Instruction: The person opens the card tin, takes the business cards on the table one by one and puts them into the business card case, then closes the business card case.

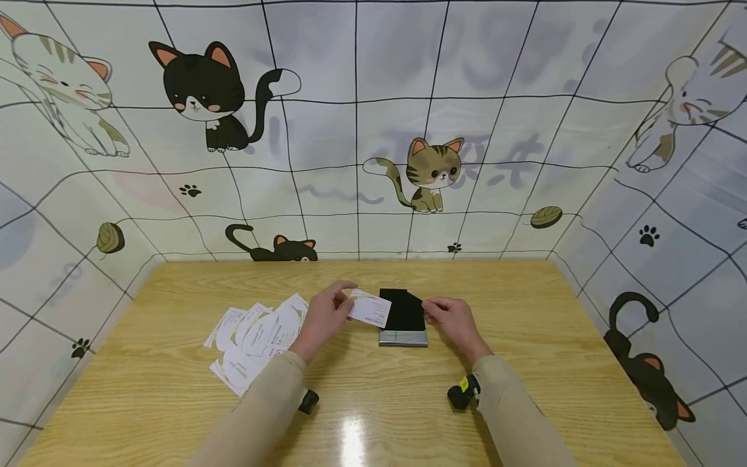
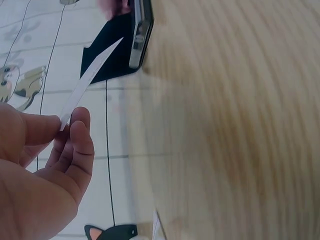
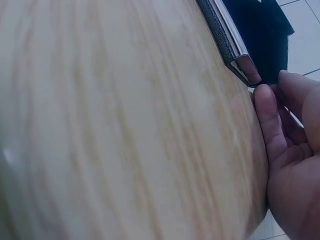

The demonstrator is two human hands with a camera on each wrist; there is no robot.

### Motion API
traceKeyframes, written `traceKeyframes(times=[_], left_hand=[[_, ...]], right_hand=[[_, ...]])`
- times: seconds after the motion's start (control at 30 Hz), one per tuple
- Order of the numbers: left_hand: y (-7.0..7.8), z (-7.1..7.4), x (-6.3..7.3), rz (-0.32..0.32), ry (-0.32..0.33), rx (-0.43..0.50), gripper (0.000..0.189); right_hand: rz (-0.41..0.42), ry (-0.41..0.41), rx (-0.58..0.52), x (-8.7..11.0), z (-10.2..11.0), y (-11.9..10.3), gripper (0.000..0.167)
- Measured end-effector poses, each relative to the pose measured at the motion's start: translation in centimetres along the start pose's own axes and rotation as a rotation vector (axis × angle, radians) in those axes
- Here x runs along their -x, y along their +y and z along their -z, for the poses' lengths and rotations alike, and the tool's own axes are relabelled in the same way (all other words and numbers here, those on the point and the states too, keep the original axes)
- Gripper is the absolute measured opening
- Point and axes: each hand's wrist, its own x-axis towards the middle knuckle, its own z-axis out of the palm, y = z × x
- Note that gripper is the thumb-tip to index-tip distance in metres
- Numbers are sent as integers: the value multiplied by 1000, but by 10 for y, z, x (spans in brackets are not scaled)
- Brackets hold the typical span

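Both forearms reach in from the near edge of the worktop (image 1: 373,415), in beige sleeves (image 1: 265,386), and angle toward each other at the middle. The left hand (image 1: 325,314) bends in toward the centre, its thumb pressed against the curled fingers so that they pinch a white card (image 1: 369,309) by one end. The card is held tilted, its free end at the left side of an open card case (image 1: 403,338) (whether it touches the case, or is one card or a few together, I cannot tell). The right hand (image 1: 458,321) comes from the other side, thumb and fingertips gripping the right edge of the case's black flap (image 1: 403,310).

The card is thin, flat and rectangular, with small print and a pale yellow-green curve. The flap looks matt, its far edge cut at an angle; the case is a slim rectangular box with a shiny silvery face, and from the right wrist its outer cover shows a dark, grained texture. What lies inside the case cannot be made out.

Left of the left hand, a loose pile of similar white cards (image 1: 257,344) fans out over the yellowish wood grain. Behind stands a white backdrop (image 1: 327,143) printed with black gridlines and cartoon cats.
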Motion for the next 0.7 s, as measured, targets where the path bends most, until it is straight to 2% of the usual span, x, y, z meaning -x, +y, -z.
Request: traceKeyframes(times=[0.33, 0.7], left_hand=[[-5, -26, -4, -102, -6, -28, 31], [-8, -41, -10, -145, -37, -233, 29]], right_hand=[[-6, 14, 21, 2, -1, -2, 24], [-8, 24, 44, 1, -2, -2, 22]])
